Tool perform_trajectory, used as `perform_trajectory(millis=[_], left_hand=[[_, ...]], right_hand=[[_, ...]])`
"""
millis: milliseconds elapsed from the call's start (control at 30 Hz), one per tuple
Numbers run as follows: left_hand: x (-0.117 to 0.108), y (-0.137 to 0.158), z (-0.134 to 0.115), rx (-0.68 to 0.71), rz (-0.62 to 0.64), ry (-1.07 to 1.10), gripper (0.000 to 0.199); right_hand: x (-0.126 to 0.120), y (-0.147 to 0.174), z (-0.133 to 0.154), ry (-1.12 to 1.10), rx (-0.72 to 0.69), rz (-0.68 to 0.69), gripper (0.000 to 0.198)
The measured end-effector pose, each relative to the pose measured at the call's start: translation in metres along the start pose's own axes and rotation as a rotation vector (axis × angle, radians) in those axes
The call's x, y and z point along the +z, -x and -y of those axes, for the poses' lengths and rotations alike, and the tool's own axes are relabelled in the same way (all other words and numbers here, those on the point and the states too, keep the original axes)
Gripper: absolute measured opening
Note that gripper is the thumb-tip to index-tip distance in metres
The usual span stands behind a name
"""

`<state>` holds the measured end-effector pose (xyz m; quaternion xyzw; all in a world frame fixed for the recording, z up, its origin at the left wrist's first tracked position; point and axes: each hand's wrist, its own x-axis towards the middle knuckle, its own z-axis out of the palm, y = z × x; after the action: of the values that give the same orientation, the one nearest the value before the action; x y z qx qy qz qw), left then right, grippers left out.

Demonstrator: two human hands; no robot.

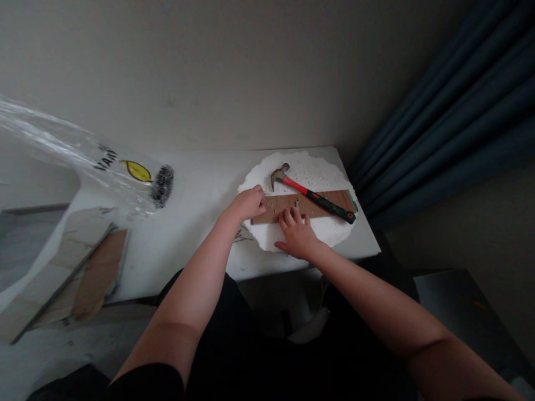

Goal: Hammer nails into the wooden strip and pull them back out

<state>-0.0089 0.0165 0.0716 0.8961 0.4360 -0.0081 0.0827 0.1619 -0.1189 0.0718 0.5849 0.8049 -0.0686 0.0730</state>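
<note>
A brown wooden board lies on a rough-edged white slab. At its left end, my left hand is closed, its fingertips curled down near the board's edge; what they pinch, if anything, is hidden. My right hand rests with fingers spread on the board's near edge. A claw hammer with a red and black handle lies slantwise, its head on the slab and its grip across the board. Just beyond my right fingertips is a small metallic piece on the board, too small to name.
The white table stands against a wall. Several thin dark sticks or nails lie left of the slab. Clear plastic wrap with a yellow print hangs over the left side. Broken boards lean at lower left. A blue curtain hangs right.
</note>
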Motion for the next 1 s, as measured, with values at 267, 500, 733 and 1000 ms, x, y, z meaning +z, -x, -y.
perform_trajectory(millis=[267,500,733,1000], left_hand=[[-0.0004,-0.0002,-0.0009,-0.005,0.017,0.006,0.012],[-0.0008,0.0004,-0.0013,-0.011,0.012,0.002,0.013],[0.0025,0.0002,0.0029,0.022,-0.015,0.015,0.013],[0.0003,0.0029,0.0068,0.014,-0.025,0.067,0.012]], right_hand=[[0.0008,0.0003,0.0001,0.014,-0.001,-0.013,0.085],[0.0005,-0.0002,-0.0003,0.006,-0.003,-0.003,0.084],[0.0033,-0.0013,-0.0005,0.005,-0.001,-0.011,0.086],[0.0017,0.0002,-0.0005,0.007,-0.002,-0.022,0.082]])
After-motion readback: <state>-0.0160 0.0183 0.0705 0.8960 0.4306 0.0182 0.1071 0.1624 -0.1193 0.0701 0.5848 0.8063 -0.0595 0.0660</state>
